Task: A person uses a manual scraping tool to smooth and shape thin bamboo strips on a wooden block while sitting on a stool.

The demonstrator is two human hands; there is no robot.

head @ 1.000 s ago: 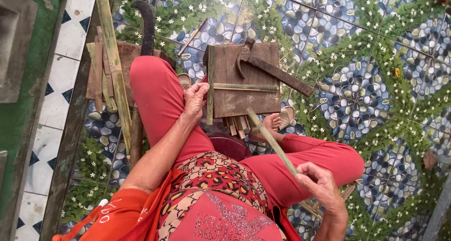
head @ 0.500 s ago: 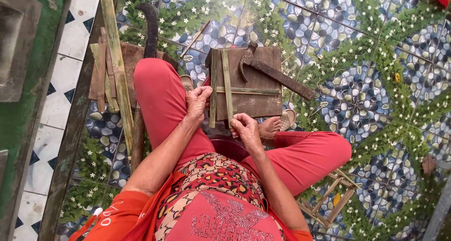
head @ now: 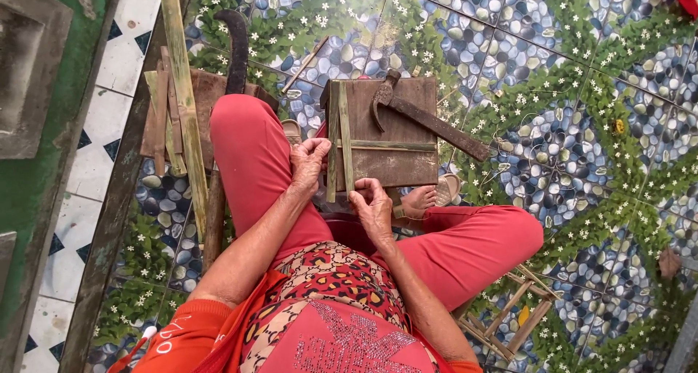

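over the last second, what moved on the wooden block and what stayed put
The right hand swung its long bamboo strip in from the side and now presses a second strip upright on the wooden block, beside the first strip under the left hand. The hooked knife, crosswise strip and bamboo pile at left stayed put.

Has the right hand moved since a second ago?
Yes. The right hand came in from beside the right knee to the near edge of the wooden board, now at the bamboo strips.
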